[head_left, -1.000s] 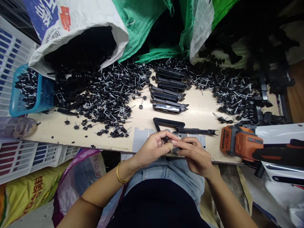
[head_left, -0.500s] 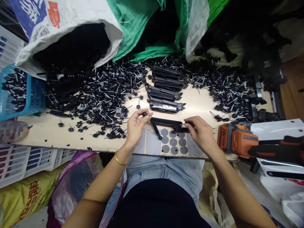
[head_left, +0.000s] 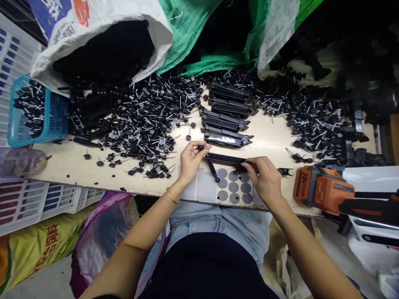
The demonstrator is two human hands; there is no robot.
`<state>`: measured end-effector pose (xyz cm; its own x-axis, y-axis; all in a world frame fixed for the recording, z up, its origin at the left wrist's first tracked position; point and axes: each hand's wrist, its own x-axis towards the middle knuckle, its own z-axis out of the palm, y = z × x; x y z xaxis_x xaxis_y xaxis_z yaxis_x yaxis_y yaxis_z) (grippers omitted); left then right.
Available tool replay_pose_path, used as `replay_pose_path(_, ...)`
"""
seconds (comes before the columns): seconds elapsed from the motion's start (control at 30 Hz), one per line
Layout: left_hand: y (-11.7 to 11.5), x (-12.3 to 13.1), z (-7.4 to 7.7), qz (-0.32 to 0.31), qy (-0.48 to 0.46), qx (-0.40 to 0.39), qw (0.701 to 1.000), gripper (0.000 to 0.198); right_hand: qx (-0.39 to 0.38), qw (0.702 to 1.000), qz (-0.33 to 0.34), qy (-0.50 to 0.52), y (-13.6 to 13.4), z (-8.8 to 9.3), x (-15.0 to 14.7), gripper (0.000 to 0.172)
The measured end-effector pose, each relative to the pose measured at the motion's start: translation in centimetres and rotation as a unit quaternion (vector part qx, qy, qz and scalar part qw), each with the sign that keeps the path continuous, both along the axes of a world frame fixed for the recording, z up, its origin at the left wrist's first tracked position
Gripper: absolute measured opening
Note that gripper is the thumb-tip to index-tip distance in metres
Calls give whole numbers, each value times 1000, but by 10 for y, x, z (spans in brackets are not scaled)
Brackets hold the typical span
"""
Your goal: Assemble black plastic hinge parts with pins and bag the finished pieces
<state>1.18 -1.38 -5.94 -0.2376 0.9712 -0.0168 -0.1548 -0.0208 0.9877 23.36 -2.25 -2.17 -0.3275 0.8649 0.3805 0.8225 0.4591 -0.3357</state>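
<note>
A long black plastic bar (head_left: 227, 158) lies across the front of the bench between my hands, with a thinner black arm (head_left: 212, 169) angled down from its left end. My left hand (head_left: 190, 162) pinches a black-headed screw (head_left: 201, 148) right by that left end; whether its pin sits in the bar is too small to tell. At the bar's right end, the fingers of my right hand (head_left: 264, 176) are closed on it and cover what is there. Behind them, several folded black bar assemblies (head_left: 227, 139) lie in a stacked row.
Loose black-headed screws (head_left: 143, 124) are heaped left, more (head_left: 318, 124) right. An orange 20V power tool (head_left: 324, 189) lies at the right edge. Grey round pads (head_left: 233, 187) are on the bench front. A blue basket (head_left: 56, 118) and a white sack (head_left: 106, 16) stand left.
My left hand has brought the black-headed screw closer to the bar's left end. My right hand stays at the right end. The whole view has shifted slightly.
</note>
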Motion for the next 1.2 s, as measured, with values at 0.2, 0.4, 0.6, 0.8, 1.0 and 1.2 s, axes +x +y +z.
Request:
replay_pose_path(0.2,-6,-16,6,-47,357,213,908,13,28,998,56,-24,-11,-14,15,37)
replay_pose_path(0.4,-5,-28,20,-170,456,292,824,24,5,993,84,-80,-22,-37,35,77)
replay_pose_path(0.6,0,-28,24,-161,477,231,833,17,17,993,51,-105,-27,-51,30,80)
replay_pose_path(0.8,5,-28,12,-193,441,181,857,15,48,991,68,-106,-27,-54,32,80)
replay_pose_path(1.0,-10,-40,22,-205,412,141,877,56,-4,989,94,-115,-22,-52,42,71)
replay_pose_path(1.2,-21,-29,17,-235,409,37,881,47,14,991,60,-120,-29,-37,33,73)
